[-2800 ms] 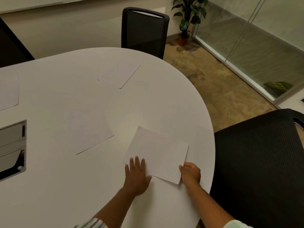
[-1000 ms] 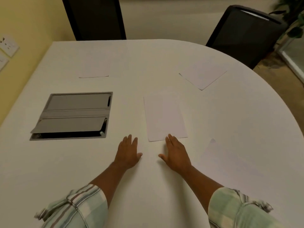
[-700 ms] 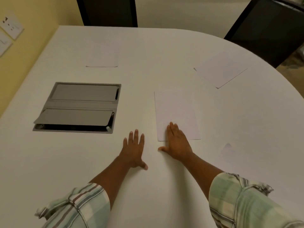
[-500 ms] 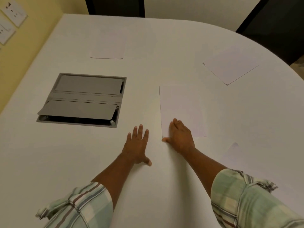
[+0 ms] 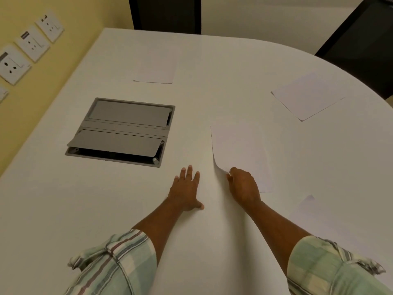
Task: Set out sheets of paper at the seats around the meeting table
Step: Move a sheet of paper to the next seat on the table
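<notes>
Several white sheets lie on the white meeting table. My right hand pinches the near left corner of the middle sheet, and that corner curls up off the table. My left hand rests flat on the table, fingers spread, just left of that sheet and not touching it. One sheet lies at the far edge by a dark chair. Another sheet lies angled at the far right by a second chair. A further sheet lies near my right forearm.
A grey cable box with two flaps, the near one partly raised, is set into the table left of my hands. Wall sockets sit on the yellow wall at the left. The table's curved edge runs along the right.
My right hand went from lying flat on the middle sheet's near edge to pinching its near left corner and lifting it. The view has moved closer and slightly left. My left hand stayed flat.
</notes>
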`<state>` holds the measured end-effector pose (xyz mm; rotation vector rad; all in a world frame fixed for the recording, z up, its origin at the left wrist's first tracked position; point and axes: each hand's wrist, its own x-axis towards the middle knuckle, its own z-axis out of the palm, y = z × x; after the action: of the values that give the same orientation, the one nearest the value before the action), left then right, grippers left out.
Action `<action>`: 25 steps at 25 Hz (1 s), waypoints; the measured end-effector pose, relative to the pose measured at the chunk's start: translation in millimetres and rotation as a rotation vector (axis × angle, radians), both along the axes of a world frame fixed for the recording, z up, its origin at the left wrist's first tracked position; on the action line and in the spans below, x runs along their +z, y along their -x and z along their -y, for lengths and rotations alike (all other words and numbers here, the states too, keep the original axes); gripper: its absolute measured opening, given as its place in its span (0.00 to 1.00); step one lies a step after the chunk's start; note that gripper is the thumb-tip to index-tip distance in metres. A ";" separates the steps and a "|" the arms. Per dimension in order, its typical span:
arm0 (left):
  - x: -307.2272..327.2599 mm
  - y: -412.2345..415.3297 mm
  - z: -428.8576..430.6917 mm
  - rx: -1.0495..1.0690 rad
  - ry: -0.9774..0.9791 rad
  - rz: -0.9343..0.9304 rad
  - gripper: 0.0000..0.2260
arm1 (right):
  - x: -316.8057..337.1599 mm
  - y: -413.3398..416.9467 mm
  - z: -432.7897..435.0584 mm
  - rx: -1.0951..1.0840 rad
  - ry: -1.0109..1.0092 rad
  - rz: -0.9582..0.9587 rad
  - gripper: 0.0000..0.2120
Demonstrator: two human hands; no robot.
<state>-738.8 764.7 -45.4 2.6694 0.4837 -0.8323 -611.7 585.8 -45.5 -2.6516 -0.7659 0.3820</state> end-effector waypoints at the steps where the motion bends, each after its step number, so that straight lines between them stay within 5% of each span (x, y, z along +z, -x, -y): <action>1: 6.8 -5.0 -0.3 0.071 0.072 0.018 0.51 | 6.0 3.3 1.9 -0.002 -0.015 0.007 0.14; 6: 48.9 -22.1 8.1 0.889 0.958 0.150 0.32 | 35.7 47.0 16.5 0.030 -0.109 0.041 0.10; 8: 54.4 -10.7 23.9 1.068 1.163 0.205 0.24 | 43.3 75.6 26.1 0.080 -0.194 0.020 0.06; 10: 50.1 6.6 41.1 1.133 1.142 0.277 0.16 | 46.4 103.9 34.7 0.162 -0.271 -0.024 0.08; 16: 60.8 73.5 55.2 1.140 1.085 0.392 0.17 | 62.8 149.6 51.8 0.440 -0.228 -0.179 0.16; 22: 93.1 160.2 18.3 0.991 1.125 0.439 0.17 | 82.0 143.2 56.5 -0.066 -0.396 -0.074 0.22; 25: 105.6 199.7 2.8 1.011 1.130 0.482 0.17 | 91.7 136.2 52.1 -0.356 -0.396 -0.453 0.30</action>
<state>-938.5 761.9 60.2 1.2266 0.7879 -0.0406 -747.9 533.7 46.2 -2.1520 -0.1940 0.6263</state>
